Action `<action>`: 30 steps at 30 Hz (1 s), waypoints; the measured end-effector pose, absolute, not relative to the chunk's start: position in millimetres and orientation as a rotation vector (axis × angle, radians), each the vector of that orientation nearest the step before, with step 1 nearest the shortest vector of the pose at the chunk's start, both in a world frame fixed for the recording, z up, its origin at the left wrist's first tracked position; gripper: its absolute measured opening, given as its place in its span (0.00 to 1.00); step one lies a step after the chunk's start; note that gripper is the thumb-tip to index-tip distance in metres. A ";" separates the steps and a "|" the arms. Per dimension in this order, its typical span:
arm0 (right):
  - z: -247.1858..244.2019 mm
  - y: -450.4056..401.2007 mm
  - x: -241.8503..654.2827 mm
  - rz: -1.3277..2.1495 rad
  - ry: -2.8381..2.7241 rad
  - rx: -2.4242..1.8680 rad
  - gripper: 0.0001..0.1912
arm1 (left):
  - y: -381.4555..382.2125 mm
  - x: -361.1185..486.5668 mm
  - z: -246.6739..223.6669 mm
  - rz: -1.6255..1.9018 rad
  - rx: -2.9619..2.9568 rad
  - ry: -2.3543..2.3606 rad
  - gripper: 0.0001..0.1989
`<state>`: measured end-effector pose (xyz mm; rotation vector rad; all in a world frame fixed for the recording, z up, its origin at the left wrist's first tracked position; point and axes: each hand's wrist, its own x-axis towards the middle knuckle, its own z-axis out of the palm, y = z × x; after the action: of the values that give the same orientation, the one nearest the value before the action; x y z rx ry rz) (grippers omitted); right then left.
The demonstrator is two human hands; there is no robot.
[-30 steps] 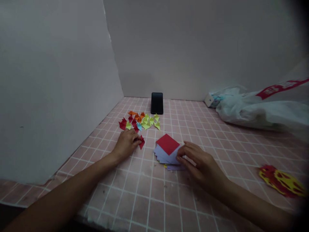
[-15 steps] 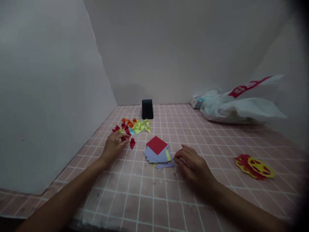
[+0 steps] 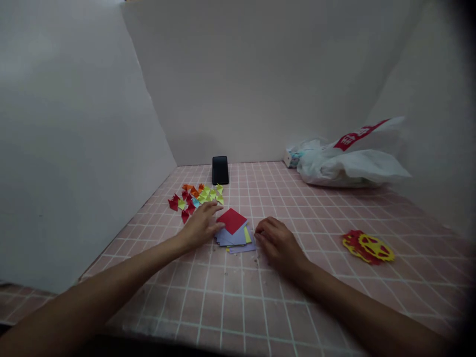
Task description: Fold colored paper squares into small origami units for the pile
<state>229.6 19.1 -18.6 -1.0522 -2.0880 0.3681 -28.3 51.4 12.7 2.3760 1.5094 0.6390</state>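
A small stack of square paper sheets [image 3: 231, 238], mostly lilac with some yellow edges, lies fanned out on the table. On top is a red paper square [image 3: 232, 220], turned like a diamond. My left hand [image 3: 201, 227] is at the stack's left side, thumb and fingers apart, fingertips over or against the red square's left edge; contact is unclear. My right hand [image 3: 278, 244] rests just right of the stack, its fingers curled together close to the lilac edge. Nothing shows in it. Folded paper pieces [image 3: 191, 206] in red, orange, yellow and blue stand in a cluster behind my left hand.
A black phone [image 3: 220, 170] leans upright near the back wall. White plastic bag [image 3: 345, 166] and a tissue box [image 3: 290, 157] sit at the back right. Red and yellow paper cut-outs [image 3: 372, 248] lie on the right of the pink gridded table [image 3: 238, 307].
My left hand has moved right from the red folded pieces to the paper stack, and its fingers have spread. The right hand stays beside the stack. The whole view has shifted slightly.
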 end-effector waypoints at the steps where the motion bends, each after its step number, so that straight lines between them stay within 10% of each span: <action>1: -18.8 18.1 229.0 0.386 -2.089 -1.054 0.06 | 52.2 -20.3 4.3 0.629 2.372 1.497 0.24; 30: -23.4 18.8 227.0 0.538 -2.215 -1.022 0.10 | 30.7 -2.9 -19.1 0.798 2.437 1.124 0.10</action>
<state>227.0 18.8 -23.4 -1.0224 -2.2149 0.5385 -2.9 30.7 -19.1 2.4365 1.1239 0.7984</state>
